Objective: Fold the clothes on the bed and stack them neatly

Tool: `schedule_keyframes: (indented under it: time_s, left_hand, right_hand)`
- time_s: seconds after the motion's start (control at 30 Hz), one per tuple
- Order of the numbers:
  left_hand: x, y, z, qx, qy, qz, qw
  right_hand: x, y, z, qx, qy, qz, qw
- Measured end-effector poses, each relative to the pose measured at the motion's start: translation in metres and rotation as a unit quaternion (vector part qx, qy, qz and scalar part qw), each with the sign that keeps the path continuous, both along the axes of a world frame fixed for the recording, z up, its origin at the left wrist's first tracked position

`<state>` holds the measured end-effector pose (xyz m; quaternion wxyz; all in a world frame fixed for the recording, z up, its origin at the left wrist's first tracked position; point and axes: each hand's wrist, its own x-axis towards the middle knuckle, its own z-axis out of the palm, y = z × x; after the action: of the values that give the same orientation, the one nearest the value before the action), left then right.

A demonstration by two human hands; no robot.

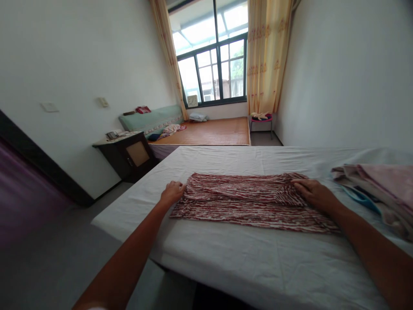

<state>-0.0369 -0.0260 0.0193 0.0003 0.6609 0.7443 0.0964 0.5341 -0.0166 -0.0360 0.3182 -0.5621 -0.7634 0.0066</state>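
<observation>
A red-and-white streaked piece of cloth, perhaps a garment (238, 193), lies in a long folded strip across the white sheet (226, 245). Its upper layer is doubled over the lower one, which shows along the near side. My left hand (173, 191) is closed on the cloth's left end, fingers curled at its edge. At the upper right, my right hand (311, 193) pinches the folded layer, with the thumb hidden. Both arms reach in from the bottom of the view.
Right of my right hand lies a pile of pink and grey fabric (383, 185) with a blue edge. Beyond the white-sheeted surface stand a bed with a brown mat (219, 131), a dark cabinet (135, 155) on the left and a small stool (261, 118) by the curtain.
</observation>
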Motion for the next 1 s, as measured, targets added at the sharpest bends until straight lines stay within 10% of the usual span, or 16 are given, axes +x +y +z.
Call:
schedule_keyframes:
  time_s: [0.37, 0.53, 0.87, 1.0]
  left_hand:
    - [0.036, -0.005, 0.016, -0.060, 0.032, -0.058, 0.996]
    - [0.044, 0.005, 0.038, -0.054, -0.134, -0.107, 0.984]
    - [0.212, 0.019, 0.067, -0.061, -0.201, -0.338, 0.917]
    - [0.232, 0.026, 0.067, -0.145, -0.349, -0.325, 0.867]
  right_hand:
    - [0.030, -0.023, 0.056, 0.177, 0.140, -0.208, 0.952]
    - [0.049, -0.024, 0.055, 0.143, 0.248, -0.249, 0.925]
    - [0.020, -0.025, 0.052, 0.126, 0.150, -0.133, 0.971]
    - [0.019, -0.024, 0.046, 0.108, 0.141, -0.122, 0.976]
